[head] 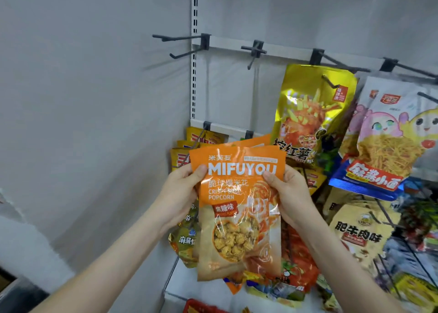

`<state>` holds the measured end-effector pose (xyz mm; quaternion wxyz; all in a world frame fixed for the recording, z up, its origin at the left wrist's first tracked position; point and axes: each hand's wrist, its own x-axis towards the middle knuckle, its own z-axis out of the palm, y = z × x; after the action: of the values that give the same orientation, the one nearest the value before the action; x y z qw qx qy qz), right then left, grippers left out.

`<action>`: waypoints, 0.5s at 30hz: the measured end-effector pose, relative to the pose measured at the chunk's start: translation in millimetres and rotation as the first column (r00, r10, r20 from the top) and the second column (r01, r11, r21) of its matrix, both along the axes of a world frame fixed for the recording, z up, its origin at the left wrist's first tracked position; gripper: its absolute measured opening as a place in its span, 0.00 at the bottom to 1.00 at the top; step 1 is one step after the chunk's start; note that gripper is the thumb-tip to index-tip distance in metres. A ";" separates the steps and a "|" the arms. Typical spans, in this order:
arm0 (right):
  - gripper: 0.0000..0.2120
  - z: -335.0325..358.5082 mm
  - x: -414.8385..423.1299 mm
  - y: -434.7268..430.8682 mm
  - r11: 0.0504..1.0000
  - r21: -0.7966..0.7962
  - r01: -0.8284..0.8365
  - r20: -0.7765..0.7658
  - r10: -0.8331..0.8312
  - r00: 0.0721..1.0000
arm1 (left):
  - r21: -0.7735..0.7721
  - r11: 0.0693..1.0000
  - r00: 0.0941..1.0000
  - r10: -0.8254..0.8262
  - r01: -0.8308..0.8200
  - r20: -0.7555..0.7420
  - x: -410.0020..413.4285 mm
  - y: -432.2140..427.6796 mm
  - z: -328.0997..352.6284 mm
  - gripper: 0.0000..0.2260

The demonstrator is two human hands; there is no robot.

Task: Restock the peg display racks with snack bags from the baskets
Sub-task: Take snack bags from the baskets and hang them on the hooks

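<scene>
My left hand (182, 194) and right hand (289, 194) each pinch an upper side edge of the orange popcorn bags (239, 218), long axis upright. The bare peg (254, 52) stands at twelve o'clock, well above, nearer my right.

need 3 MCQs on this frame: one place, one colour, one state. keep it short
1. The gold bag hangs:
A) left of the white noodle bag
B) right of it
C) directly under it

2. The held popcorn bag is mainly:
A) blue
B) orange
C) green

3. The leftmost top-rail peg is:
A) full of bags
B) holding one bag
C) empty

Answers:
1 A, its peg sits one bracket to the left of the noodle bag's.
2 B, orange front with white MIFUYOU print.
3 C, bare metal, nothing hangs on it.
</scene>
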<state>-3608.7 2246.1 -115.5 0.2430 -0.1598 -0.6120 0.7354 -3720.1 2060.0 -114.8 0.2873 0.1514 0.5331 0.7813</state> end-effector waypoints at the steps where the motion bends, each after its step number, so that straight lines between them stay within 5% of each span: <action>1: 0.09 -1.9 -1.3 -0.9 1.000 -0.006 0.007 0.005 -0.007 1.000 | 0.001 1.000 1.000 -0.013 0.013 0.021 -2.7 -1.3 -2.8 0.16; 7: 0.09 -3.8 -5.5 -3.4 1.000 -0.008 0.030 0.036 -0.030 0.999 | 0.013 1.000 0.995 0.002 -0.003 0.099 -6.9 1.0 -10.9 0.14; 15: 0.12 2.4 3.5 8.1 0.979 0.197 -0.058 0.088 0.042 0.995 | -0.049 0.995 0.981 0.099 -0.093 0.164 -2.3 9.6 -4.1 0.14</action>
<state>-3605.2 2254.2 -113.2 0.2134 -0.1498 -0.6959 0.6691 -3722.4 2069.6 -118.8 0.2958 0.0539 0.5298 0.7931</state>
